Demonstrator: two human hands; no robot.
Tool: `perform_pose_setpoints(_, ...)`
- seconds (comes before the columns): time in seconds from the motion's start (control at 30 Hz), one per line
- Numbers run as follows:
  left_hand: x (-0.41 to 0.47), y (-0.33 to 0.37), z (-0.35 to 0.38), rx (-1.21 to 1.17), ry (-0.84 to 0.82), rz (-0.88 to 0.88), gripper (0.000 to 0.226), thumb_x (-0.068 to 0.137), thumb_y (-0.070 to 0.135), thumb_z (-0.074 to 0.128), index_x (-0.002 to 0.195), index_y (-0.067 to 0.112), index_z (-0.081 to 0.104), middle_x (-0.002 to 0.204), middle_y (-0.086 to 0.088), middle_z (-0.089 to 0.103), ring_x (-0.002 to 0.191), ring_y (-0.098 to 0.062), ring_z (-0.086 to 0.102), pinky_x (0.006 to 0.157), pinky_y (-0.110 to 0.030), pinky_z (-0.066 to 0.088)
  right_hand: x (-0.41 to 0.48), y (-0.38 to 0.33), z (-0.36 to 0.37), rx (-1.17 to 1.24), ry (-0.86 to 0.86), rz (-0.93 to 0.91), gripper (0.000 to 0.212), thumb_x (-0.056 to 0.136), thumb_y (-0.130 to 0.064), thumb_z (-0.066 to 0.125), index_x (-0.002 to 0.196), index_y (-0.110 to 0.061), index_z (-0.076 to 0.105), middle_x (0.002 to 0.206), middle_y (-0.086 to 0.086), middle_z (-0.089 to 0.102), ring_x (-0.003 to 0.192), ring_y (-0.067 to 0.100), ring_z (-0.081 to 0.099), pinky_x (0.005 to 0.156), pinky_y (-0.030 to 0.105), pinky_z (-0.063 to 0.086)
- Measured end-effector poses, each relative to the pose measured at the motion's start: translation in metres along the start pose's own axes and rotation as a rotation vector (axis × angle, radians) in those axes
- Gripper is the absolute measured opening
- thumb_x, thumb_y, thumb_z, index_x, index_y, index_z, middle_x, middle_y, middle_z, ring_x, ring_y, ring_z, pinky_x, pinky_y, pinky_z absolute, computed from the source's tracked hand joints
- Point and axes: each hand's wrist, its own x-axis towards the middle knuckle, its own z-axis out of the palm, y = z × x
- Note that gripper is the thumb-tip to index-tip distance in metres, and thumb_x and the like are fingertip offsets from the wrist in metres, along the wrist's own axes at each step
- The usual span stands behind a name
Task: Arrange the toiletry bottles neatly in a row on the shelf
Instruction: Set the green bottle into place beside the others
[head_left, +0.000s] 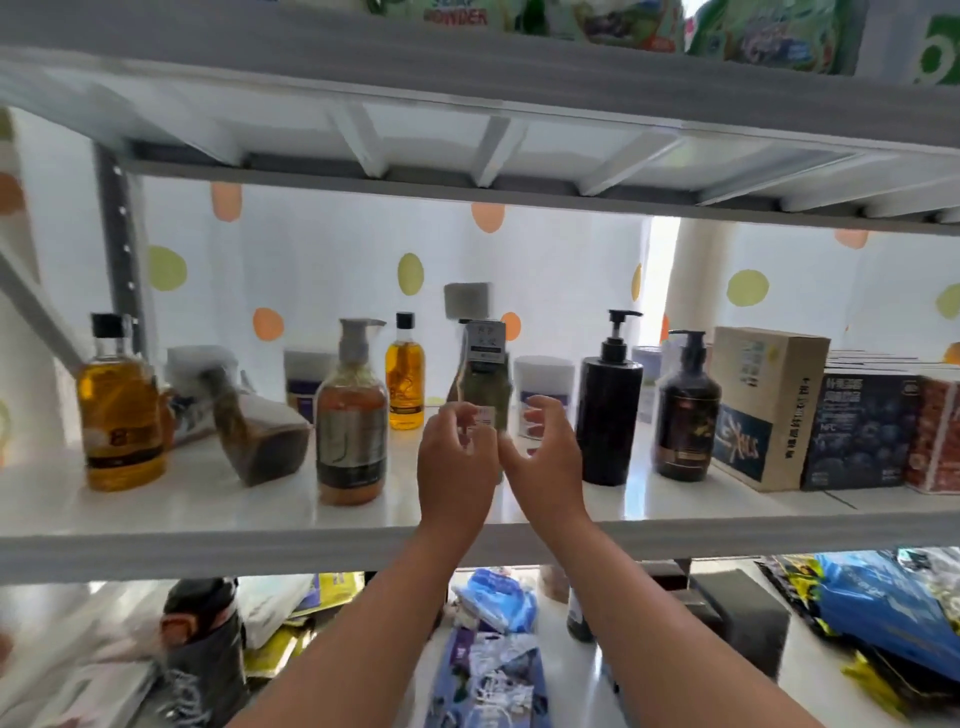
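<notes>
Both hands up at the middle shelf (156, 525), reaching in over its front edge. Left hand (454, 467) and right hand (543, 457) sit side by side, fingers curled loosely, half open, cupped toward an olive-green bottle (480, 387) with a square grey cap, standing upright just behind them. Left fingertips (460, 415) overlap the bottle's lower label; whether they actually grip it, cannot tell. Right fingers spread, apart from the bottle, holding nothing visible.

Left of the left hand: amber pump bottle (353, 410) just beside, upright. Behind it and further back, small yellow bottle (405, 371) with black cap. Further left, a brownish bottle (249, 426) tipped over, leaning, cap end up toward the back. Far left, large yellow bottle (119, 410) with black cap, upright.

Right of the right hand: white container (545, 382) behind the fingers, then black pump bottle (610, 405) just beside, upright. Past it, dark brown pump bottle (685, 410), upright. Further right, cardboard box (763, 405) and dark boxes (862, 431) packed together.

Bottles are uneven in depth, not in one line. Lower shelf below the forearms holds mixed pouches and packets, blurred.
</notes>
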Motion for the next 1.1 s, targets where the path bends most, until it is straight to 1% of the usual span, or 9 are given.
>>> perform_pose_setpoints(0.23, 0.016, -0.019, -0.026, -0.189, -0.195, -0.193, 0.046, 0.091, 0.02, 0.056, 0.134, 0.02, 0.039, 0.12, 0.004, 0.046, 0.108, -0.011, 0.047, 0.083, -0.022, 0.04, -0.003, -0.007, 0.023, -0.048, -0.131, 0.14, 0.081, 0.08, -0.029, 0.072, 0.144, -0.02, 0.023, 0.142, 0.008, 0.04, 0.131, 0.023, 0.039, 0.104, 0.036, 0.038)
perform_pose_setpoints(0.37, 0.026, -0.025, -0.019, -0.235, -0.28, -0.251, 0.057, 0.091, 0.021, 0.059, 0.141, 0.021, 0.034, 0.142, -0.001, 0.042, 0.13, -0.021, 0.042, 0.102, -0.033, 0.04, 0.006, -0.005, 0.012, -0.039, -0.225, 0.231, 0.078, 0.085, -0.029, 0.068, 0.146, -0.019, 0.021, 0.143, 0.006, 0.04, 0.131, 0.022, 0.04, 0.102, 0.034, 0.037)
perform_pose_setpoints(0.43, 0.033, -0.028, -0.012, -0.236, -0.307, -0.269, 0.059, 0.09, 0.019, 0.061, 0.143, 0.022, 0.034, 0.146, -0.004, 0.041, 0.132, -0.023, 0.041, 0.101, -0.033, 0.04, 0.01, -0.002, 0.008, -0.007, -0.29, 0.279, 0.075, 0.084, -0.034, 0.068, 0.144, -0.019, 0.027, 0.139, 0.007, 0.046, 0.124, 0.022, 0.047, 0.098, 0.034, 0.043)
perform_pose_setpoints(0.57, 0.043, -0.038, -0.004, -0.206, -0.399, -0.255, 0.057, 0.089, 0.016, 0.061, 0.141, 0.023, 0.038, 0.14, -0.003, 0.047, 0.13, -0.024, 0.044, 0.103, -0.033, 0.04, 0.019, 0.007, 0.007, -0.017, -0.368, 0.278, 0.064, 0.085, -0.035, 0.066, 0.14, -0.022, 0.036, 0.129, 0.005, 0.056, 0.101, 0.013, 0.055, 0.081, 0.025, 0.05)
perform_pose_setpoints(0.63, 0.045, -0.044, -0.001, -0.225, -0.432, -0.28, 0.054, 0.088, 0.012, 0.062, 0.137, 0.021, 0.041, 0.134, -0.008, 0.054, 0.122, -0.025, 0.053, 0.101, -0.041, 0.046, 0.023, 0.012, 0.007, -0.024, -0.377, 0.276, 0.059, 0.086, -0.029, 0.066, 0.138, -0.022, 0.039, 0.128, 0.006, 0.058, 0.1, 0.011, 0.053, 0.083, 0.024, 0.049)
perform_pose_setpoints(0.73, 0.047, -0.052, 0.002, -0.169, -0.406, -0.278, 0.047, 0.086, 0.013, 0.066, 0.129, 0.017, 0.05, 0.123, -0.01, 0.061, 0.109, -0.026, 0.061, 0.092, -0.041, 0.053, 0.028, 0.021, 0.006, -0.044, -0.473, 0.286, 0.053, 0.088, -0.023, 0.065, 0.136, -0.024, 0.042, 0.126, 0.003, 0.058, 0.102, 0.011, 0.054, 0.077, 0.017, 0.047)
perform_pose_setpoints(0.87, 0.048, -0.057, 0.001, -0.102, -0.377, -0.251, 0.043, 0.084, 0.015, 0.068, 0.125, 0.016, 0.053, 0.117, -0.002, 0.061, 0.105, -0.023, 0.061, 0.086, -0.033, 0.054, 0.032, 0.034, 0.008, -0.142, -0.468, 0.266, 0.046, 0.085, -0.025, 0.066, 0.128, -0.024, 0.051, 0.122, -0.001, 0.062, 0.103, 0.016, 0.062, 0.094, 0.035, 0.05)
perform_pose_setpoints(1.0, 0.047, -0.055, -0.001, -0.085, -0.366, -0.256, 0.046, 0.083, 0.016, 0.069, 0.126, 0.017, 0.052, 0.114, 0.001, 0.06, 0.104, -0.021, 0.061, 0.086, -0.032, 0.054, 0.032, 0.037, 0.012, -0.181, -0.471, 0.234, 0.045, 0.087, -0.02, 0.063, 0.13, -0.023, 0.048, 0.122, -0.001, 0.061, 0.103, 0.017, 0.06, 0.086, 0.026, 0.045)
perform_pose_setpoints(1.1, 0.048, -0.056, -0.001, -0.066, -0.341, -0.259, 0.046, 0.082, 0.018, 0.071, 0.124, 0.017, 0.053, 0.117, -0.001, 0.061, 0.104, -0.022, 0.062, 0.089, -0.037, 0.055, 0.031, 0.035, 0.012, -0.182, -0.495, 0.212, 0.047, 0.089, -0.02, 0.063, 0.132, -0.021, 0.046, 0.126, 0.0, 0.059, 0.107, 0.018, 0.059, 0.089, 0.027, 0.045)
